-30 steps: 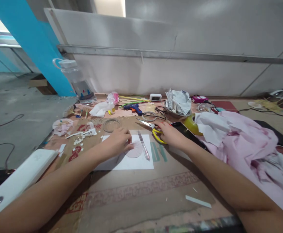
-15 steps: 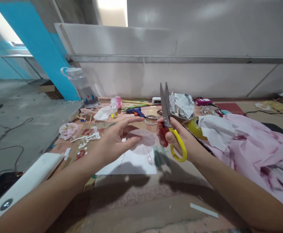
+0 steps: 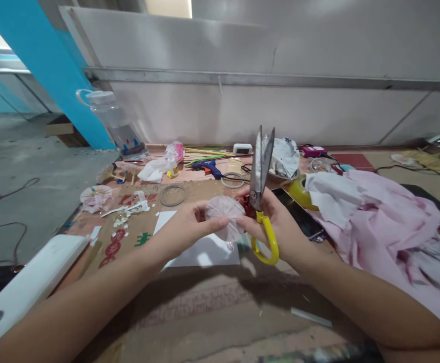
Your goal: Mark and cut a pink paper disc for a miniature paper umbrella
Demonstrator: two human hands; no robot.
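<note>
Head view: my left fingers (image 3: 212, 225) pinch the pink circle (image 3: 222, 206) over the white paper (image 3: 204, 255). My right fingers (image 3: 249, 226) touch its edge and hold the scissors (image 3: 256, 194), points up, blades apart.

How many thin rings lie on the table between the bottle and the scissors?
2. The first ring lies on the cardboard, beyond the left hand; the second ring lies right of the blue glue gun. Others may be hidden behind the left or right hand.
</note>
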